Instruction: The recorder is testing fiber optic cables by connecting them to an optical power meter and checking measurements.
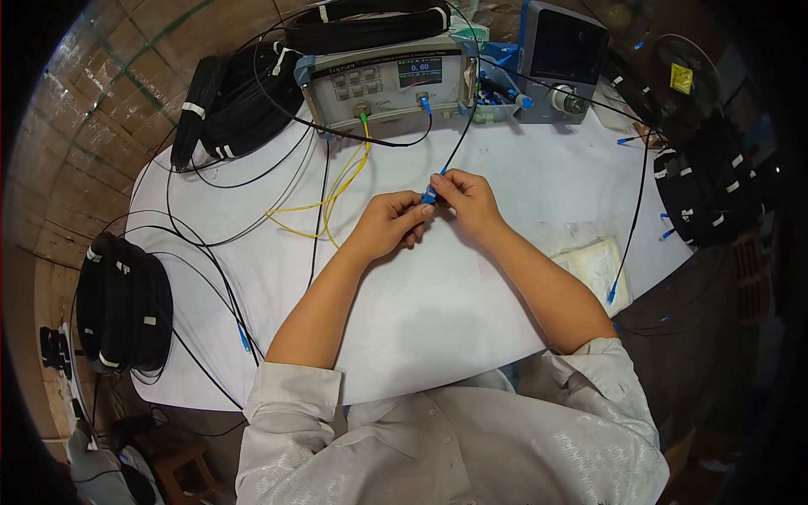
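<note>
Head view: the blue connector [429, 197] is mostly hidden by fingertips; the left hand [389, 223] and right hand [468, 199] pinch it together mid-tabletop [471, 311]. Its black cable [461, 139] runs toward 12 o'clock, crossing the grey test instrument [387, 82]. Yellow cable [337, 189] lies at 10 o'clock.

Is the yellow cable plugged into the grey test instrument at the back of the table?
Yes: the yellow cable runs up to a green connector seated in a front port of the grey test instrument.
</note>
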Action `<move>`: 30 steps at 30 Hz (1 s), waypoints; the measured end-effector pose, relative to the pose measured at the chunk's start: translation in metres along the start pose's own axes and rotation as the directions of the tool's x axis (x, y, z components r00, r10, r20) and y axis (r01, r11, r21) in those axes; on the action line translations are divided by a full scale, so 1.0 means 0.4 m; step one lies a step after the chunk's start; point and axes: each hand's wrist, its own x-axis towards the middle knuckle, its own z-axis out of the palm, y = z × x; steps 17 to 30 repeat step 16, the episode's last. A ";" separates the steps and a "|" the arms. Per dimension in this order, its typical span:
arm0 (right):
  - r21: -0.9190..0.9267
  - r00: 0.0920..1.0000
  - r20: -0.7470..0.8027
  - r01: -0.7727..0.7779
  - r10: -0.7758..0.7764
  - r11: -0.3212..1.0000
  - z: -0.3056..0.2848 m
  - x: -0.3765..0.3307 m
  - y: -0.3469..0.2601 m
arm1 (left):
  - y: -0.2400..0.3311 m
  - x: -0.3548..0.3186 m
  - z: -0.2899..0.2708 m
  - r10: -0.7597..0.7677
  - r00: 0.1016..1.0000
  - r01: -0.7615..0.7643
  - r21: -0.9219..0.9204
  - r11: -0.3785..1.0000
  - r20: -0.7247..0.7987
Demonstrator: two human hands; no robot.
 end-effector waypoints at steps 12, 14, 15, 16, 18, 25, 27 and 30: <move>0.009 0.988 0.090 -0.126 0.125 0.992 -0.013 0.008 -0.021 | 0.001 -0.007 0.000 -0.026 0.999 0.029 -0.064 0.998 0.036; 0.022 0.989 0.092 -0.116 0.114 0.993 -0.017 0.010 -0.012 | 0.000 -0.005 -0.001 -0.022 0.999 0.026 -0.070 0.997 0.046; 0.036 0.990 0.095 -0.107 0.103 0.994 -0.019 0.011 -0.008 | -0.001 -0.003 0.000 -0.018 0.998 0.023 -0.077 0.997 0.053; 0.006 0.988 0.096 -0.121 0.120 0.993 -0.020 0.010 -0.012 | -0.002 -0.003 -0.001 -0.035 0.998 0.039 -0.071 0.997 0.052; 0.006 0.988 0.096 -0.121 0.120 0.993 -0.020 0.010 -0.012 | -0.002 -0.003 -0.001 -0.035 0.998 0.039 -0.071 0.997 0.052; 0.006 0.988 0.096 -0.121 0.120 0.993 -0.020 0.010 -0.012 | -0.002 -0.003 -0.001 -0.035 0.998 0.039 -0.071 0.997 0.052; 0.006 0.988 0.096 -0.121 0.120 0.993 -0.020 0.010 -0.012 | -0.002 -0.003 -0.001 -0.035 0.998 0.039 -0.071 0.997 0.052; 0.006 0.988 0.096 -0.121 0.120 0.993 -0.020 0.010 -0.012 | -0.002 -0.003 -0.001 -0.035 0.998 0.039 -0.071 0.997 0.052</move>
